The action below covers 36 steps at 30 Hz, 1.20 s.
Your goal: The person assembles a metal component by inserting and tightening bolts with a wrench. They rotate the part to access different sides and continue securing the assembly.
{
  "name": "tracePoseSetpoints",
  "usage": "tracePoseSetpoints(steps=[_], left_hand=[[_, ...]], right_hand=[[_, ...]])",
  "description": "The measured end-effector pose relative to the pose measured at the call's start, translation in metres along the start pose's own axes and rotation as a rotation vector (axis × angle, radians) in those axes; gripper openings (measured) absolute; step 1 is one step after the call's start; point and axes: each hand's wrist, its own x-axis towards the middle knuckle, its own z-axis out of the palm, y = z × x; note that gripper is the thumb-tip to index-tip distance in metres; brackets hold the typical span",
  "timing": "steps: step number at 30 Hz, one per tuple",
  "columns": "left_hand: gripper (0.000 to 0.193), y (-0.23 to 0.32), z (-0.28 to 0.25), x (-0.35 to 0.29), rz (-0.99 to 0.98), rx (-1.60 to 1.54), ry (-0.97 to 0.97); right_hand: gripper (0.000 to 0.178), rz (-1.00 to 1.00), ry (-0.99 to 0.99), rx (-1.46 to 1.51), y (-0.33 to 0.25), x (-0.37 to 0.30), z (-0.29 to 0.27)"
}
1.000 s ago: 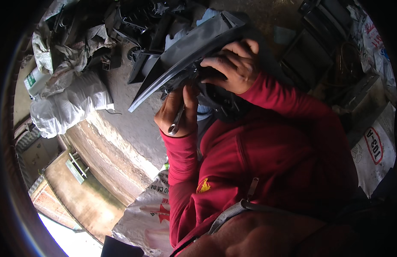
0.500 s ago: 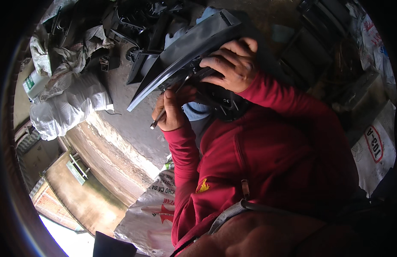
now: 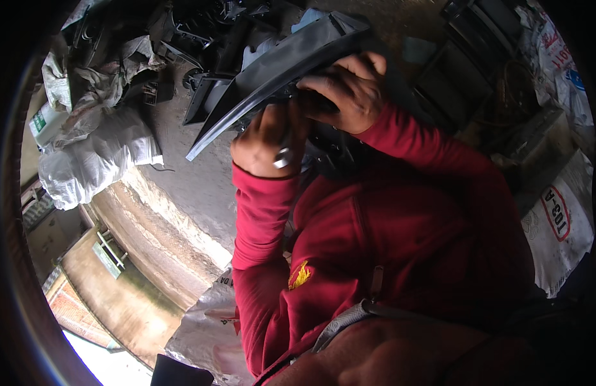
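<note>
A large dark grey panel-like part (image 3: 272, 64), long and tapering, is tilted in front of me, its pale edge running down to the left. My left hand (image 3: 267, 138) is closed beneath its near side on a slim metal tool, likely a wrench (image 3: 283, 157), whose shiny end sticks out toward me. The other end is hidden behind the fingers and the panel. My right hand (image 3: 349, 90) lies along the panel's near side with bent fingers. Its fingertips meet the underside close to the left hand, and the exact contact is in shadow.
White sacks (image 3: 98, 154) and a white jug (image 3: 46, 122) are at the left. Dark metal parts (image 3: 214, 32) crowd the far floor. Black box-like pieces (image 3: 459, 77) stand at the right, with a printed white sack (image 3: 558, 225) nearer. Another sack (image 3: 211, 328) lies by my left elbow.
My left hand has turned over and shifted right and closer to the right hand. The tool now points toward me instead of down-left. The right hand and panel have barely moved.
</note>
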Motion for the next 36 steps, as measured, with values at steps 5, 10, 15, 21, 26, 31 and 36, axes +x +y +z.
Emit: tracePoseSetpoints(steps=[5, 10, 15, 21, 26, 31, 36], left_hand=[[0.042, -0.039, 0.016, -0.041, -0.477, -0.893, 0.225], [0.018, -0.011, -0.003, -0.035, -0.259, -0.365, 0.225], [0.013, 0.01, -0.01, -0.01, 0.073, 0.101, 0.154], [0.016, 0.005, -0.01, 0.007, 0.114, 0.044, 0.053], [0.018, 0.0, -0.002, -0.001, 0.217, 0.319, 0.009], [0.024, -0.003, 0.001, 0.019, 0.203, 0.227, -0.006], [0.052, -0.039, 0.019, -0.036, -0.406, -0.783, 0.169]], right_hand=[[0.048, -0.046, -0.028, -0.036, -0.007, 0.001, 0.007], [0.046, 0.0, -0.037, 0.008, -0.003, 0.0, 0.001], [0.046, -0.012, -0.044, -0.001, -0.006, 0.002, -0.001], [0.047, 0.021, -0.045, 0.017, -0.004, -0.002, 0.002], [0.049, 0.017, -0.069, 0.057, -0.004, 0.0, 0.0], [0.053, 0.049, 0.005, 0.045, 0.001, -0.003, 0.004], [0.053, -0.016, -0.053, 0.023, -0.004, -0.001, 0.005]])
